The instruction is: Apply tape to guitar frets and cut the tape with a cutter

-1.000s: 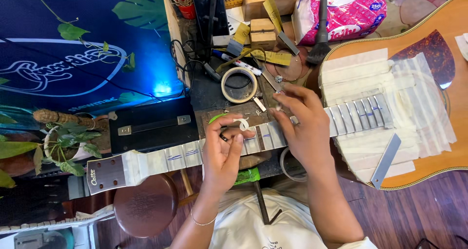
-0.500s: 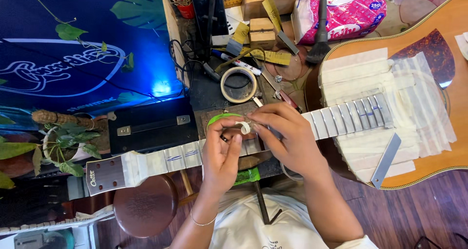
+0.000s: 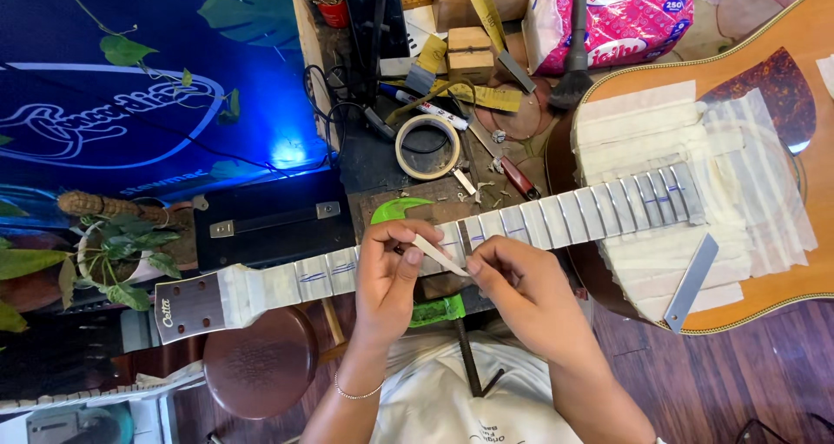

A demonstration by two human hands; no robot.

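Change: my right hand [image 3: 521, 292] is coming back off the taped frets toward my left hand [image 3: 387, 275], and I am now stretching a strip of masking tape [image 3: 439, 255] between the two; I judge one more bare stretch is about to be covered.
Left hand: pinching one end of the strip, just above the guitar neck [image 3: 556, 218].
Right hand: gripping the other end between thumb and fingertips.
Strip: pale, narrow, slanting across the gap between my hands, just over the neck.
Neck: lying across the surface under both hands, wrapped in pale tape with thin frets showing, headstock [image 3: 187, 305] out beyond my left hand.
Beyond my fingers: a tape roll [image 3: 427, 147] sitting on the surface.
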